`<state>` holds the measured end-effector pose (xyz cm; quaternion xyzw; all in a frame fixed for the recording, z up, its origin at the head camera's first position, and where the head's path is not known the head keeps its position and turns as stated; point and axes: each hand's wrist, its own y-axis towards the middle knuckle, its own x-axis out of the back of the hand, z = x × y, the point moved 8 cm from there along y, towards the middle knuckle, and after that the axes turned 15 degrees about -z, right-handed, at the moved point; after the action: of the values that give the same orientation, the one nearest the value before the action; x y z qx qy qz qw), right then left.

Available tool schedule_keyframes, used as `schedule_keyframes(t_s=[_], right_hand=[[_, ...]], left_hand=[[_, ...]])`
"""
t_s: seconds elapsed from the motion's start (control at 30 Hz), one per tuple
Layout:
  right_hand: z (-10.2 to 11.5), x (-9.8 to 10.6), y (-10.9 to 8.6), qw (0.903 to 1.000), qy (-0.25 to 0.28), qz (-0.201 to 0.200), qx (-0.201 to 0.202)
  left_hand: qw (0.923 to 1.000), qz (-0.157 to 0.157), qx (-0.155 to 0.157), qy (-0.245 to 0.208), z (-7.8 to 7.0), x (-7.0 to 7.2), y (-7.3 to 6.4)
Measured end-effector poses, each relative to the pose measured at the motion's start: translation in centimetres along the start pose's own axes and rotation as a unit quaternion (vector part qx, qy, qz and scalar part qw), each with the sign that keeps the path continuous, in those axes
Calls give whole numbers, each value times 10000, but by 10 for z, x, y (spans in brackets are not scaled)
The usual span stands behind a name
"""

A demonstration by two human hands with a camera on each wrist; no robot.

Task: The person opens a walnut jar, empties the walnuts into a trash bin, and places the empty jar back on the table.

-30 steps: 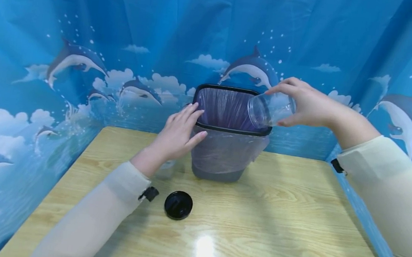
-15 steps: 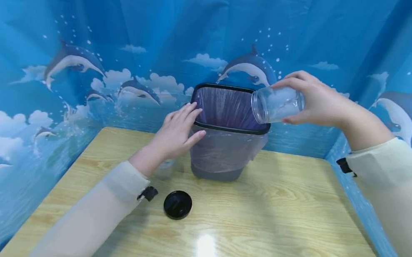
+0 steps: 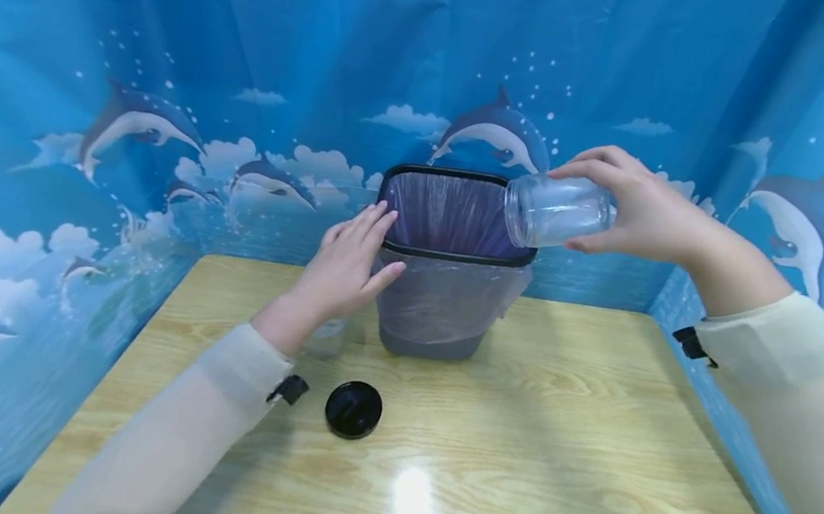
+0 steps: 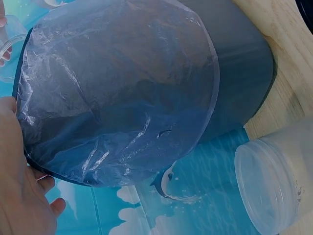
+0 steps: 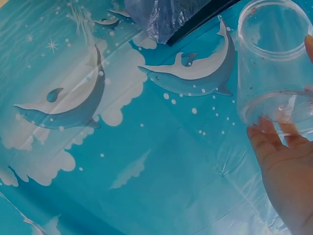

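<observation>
My right hand (image 3: 639, 210) grips a clear jar (image 3: 560, 212) near its base, thumb below and fingers above. The jar lies nearly on its side in the air, its uncovered mouth over the right part of the trash bin (image 3: 455, 257). In the right wrist view the jar (image 5: 274, 68) is see-through, with small specks on its wall. My left hand (image 3: 347, 263) rests at the bin's left rim, fingers stretched along it. A pale purple bag lines the bin (image 4: 239, 63) and folds down over its outside.
A black round lid (image 3: 354, 410) lies on the wooden table (image 3: 573, 441) in front of the bin. Another clear jar (image 4: 266, 186) stands left of the bin, partly hidden by my left wrist in the head view. A blue dolphin-print curtain (image 3: 313, 54) hangs close behind.
My right hand has drawn the jar a little to the right and up, and the jar lies more level. The left hand stays at the rim. The head view has shifted slightly.
</observation>
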<state>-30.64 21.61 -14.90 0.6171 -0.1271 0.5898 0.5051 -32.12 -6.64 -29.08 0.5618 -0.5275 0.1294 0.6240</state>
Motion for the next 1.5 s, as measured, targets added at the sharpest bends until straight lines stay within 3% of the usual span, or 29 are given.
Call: schedule_keyframes(t_s=[0.27,0.6,0.87,1.2,1.5], right_hand=[[0,2,-16,9978,192,-587,229],[2,0,-29,9933,234,-906,684],[-2,-2,-39,9916,241,-1109,614],[3,2,-53,9860,330,-1349,926],[2,-2,-71,9830,550,-1562,792]], left_hand=[[10000,11,8,-33,3,2,-7],[9999,-110,-128,-38,6,7,-16],[9998,-97,-161,-15,9,10,-22],[9995,-163,-270,36,9,13,-23],[9991,-151,-375,103,8,12,-22]])
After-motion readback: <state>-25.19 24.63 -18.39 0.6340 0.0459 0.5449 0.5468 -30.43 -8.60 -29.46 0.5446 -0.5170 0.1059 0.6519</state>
